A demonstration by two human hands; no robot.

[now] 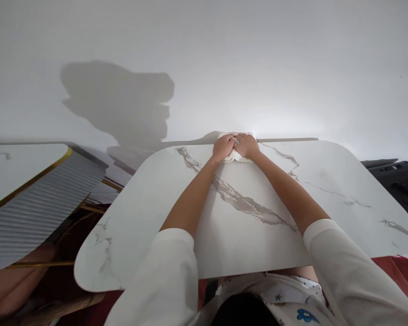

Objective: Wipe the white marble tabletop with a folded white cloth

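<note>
White wall behind, marble-veined table [245, 217] stretching ahead, both arms reaching to twelve o'clock, left hand [223, 147] and right hand [246, 145] side by side, palms pressed flat on a white cloth [236, 156] at the far edge, black device [397, 181] at three o'clock.

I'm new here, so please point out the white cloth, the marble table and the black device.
White crumpled cloth [236, 157], head view, fold below the hands.
White grey-veined marble table [326, 172], head view, bare top.
Black device [399, 181], head view, top face.

White sleeves, bare forearms

Both sleeves [163, 271] are loose white fabric ending past the elbow; top has small dots and a blue print [306, 315].
</note>
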